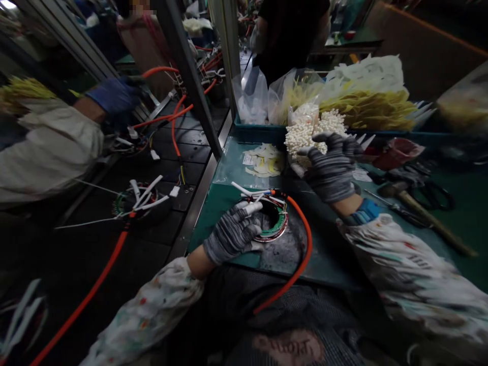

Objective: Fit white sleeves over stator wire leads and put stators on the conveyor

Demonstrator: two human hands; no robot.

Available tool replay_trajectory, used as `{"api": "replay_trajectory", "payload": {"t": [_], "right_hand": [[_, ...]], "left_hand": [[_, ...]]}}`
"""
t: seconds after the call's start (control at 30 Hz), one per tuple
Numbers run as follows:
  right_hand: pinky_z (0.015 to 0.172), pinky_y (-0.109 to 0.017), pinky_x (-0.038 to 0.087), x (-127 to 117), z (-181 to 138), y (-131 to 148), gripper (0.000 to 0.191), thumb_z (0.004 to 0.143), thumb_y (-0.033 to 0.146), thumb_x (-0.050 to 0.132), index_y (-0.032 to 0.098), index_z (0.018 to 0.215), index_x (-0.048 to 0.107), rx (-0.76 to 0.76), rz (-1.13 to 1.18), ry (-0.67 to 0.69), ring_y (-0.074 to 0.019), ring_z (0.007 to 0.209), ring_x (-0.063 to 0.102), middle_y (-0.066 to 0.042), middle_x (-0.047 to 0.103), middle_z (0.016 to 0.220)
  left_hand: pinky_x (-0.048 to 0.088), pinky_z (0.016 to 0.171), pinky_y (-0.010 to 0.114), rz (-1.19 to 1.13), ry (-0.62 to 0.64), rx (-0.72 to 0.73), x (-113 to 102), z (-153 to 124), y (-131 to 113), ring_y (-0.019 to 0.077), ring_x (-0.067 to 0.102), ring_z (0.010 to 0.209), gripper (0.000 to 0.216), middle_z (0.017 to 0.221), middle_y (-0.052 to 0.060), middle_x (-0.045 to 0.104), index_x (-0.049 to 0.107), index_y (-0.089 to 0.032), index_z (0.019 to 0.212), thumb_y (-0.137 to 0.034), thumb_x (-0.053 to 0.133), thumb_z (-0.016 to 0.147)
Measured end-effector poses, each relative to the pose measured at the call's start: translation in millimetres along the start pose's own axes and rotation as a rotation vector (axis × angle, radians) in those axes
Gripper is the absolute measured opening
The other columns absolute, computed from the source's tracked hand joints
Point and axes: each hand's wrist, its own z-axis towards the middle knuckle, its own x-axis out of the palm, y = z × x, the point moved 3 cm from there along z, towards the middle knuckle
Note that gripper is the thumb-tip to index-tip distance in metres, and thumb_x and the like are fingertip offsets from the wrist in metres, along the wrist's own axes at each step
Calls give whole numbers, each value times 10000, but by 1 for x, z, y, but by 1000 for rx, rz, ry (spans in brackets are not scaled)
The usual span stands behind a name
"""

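My left hand (234, 229), in a grey striped glove, grips the left side of a motor stator (282, 223). The stator is a ring with green and dark red windings, lying on the green bench top. White sleeves (251, 193) and an orange cable (308, 239) come off its upper edge, and the cable curves down toward my lap. Over at the back tray, my right hand (331, 165), gloved alike, is at a bundle of thin white cords (305, 134). Its thumb and fingers are apart, touching or just above the cords.
Yellow and white insulation pieces (263, 160) lie on the bench. Behind, a tray (259, 133) holds bags and yellow sheets (369, 109). A hammer (427, 213) and screwdriver (396, 206) lie at right. Left, past a metal post (190, 76), a line carries other stators (141, 198); a co-worker's blue-gloved hand (112, 96) is there.
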Motion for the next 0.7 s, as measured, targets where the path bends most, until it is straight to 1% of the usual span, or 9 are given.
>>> {"api": "replay_trajectory", "payload": {"t": [0.07,0.13,0.23,0.33,0.43,0.47,0.53,0.6,0.7], "right_hand": [[1155,-692,368,10,10,1,267,876,325,785,211,1110,724,109,-53,-29,-406,1323,530,-145,682,1379],[1126,-679,408,17,15,5,252,840,275,778,202,1073,716,158,-21,-53,-388,1257,570,-133,711,1322],[1070,-586,502,12,13,15,141,832,275,767,224,949,708,12,198,-9,-326,1155,644,-99,753,1194],[914,-476,597,-27,-2,21,54,955,305,658,255,966,671,4,416,-25,-250,958,725,-61,766,998],[839,-427,621,-78,-25,28,84,1026,369,635,304,973,628,228,555,-111,-238,949,750,-47,759,1031],[723,-399,623,-89,-34,34,100,1021,396,657,318,974,616,298,619,-45,-227,842,752,-31,759,978],[533,-394,598,-95,-53,49,157,1000,450,693,331,996,591,408,798,245,-235,631,729,-6,762,841],[470,-421,592,-93,-71,63,191,992,484,701,343,992,573,445,872,363,-257,535,711,1,757,748],[561,-478,644,-91,-94,71,139,1007,471,687,372,975,597,466,781,139,-279,595,750,-21,784,795]], "left_hand": [[595,1061,428,-4,-84,-97,8,-3,-6,254,697,1233,360,1231,133,761,676,-206,960,-548,784,931],[606,1024,422,18,-139,-161,15,-7,-16,236,719,1137,328,1070,81,780,651,-212,972,-496,808,928],[595,985,430,87,-196,-256,24,-11,-29,233,718,1044,280,947,40,759,647,-221,983,-439,815,929],[575,969,437,137,-206,-298,28,-12,-32,239,711,1044,231,997,42,763,658,-241,976,-412,803,925],[558,983,435,117,-192,-227,26,-12,-28,238,712,1066,253,1002,34,782,645,-238,989,-431,798,927],[553,987,432,107,-192,-202,25,-11,-27,237,714,1070,269,988,30,786,641,-234,995,-443,795,931],[548,995,426,97,-183,-169,22,-9,-25,234,719,1071,283,963,24,790,637,-226,1004,-459,784,942],[544,1013,428,109,-181,-162,20,-7,-25,234,726,1072,271,965,24,796,636,-221,1007,-448,774,951],[525,1061,447,145,-188,-164,18,-3,-28,236,735,1066,258,947,17,800,636,-227,989,-445,768,953]]}}
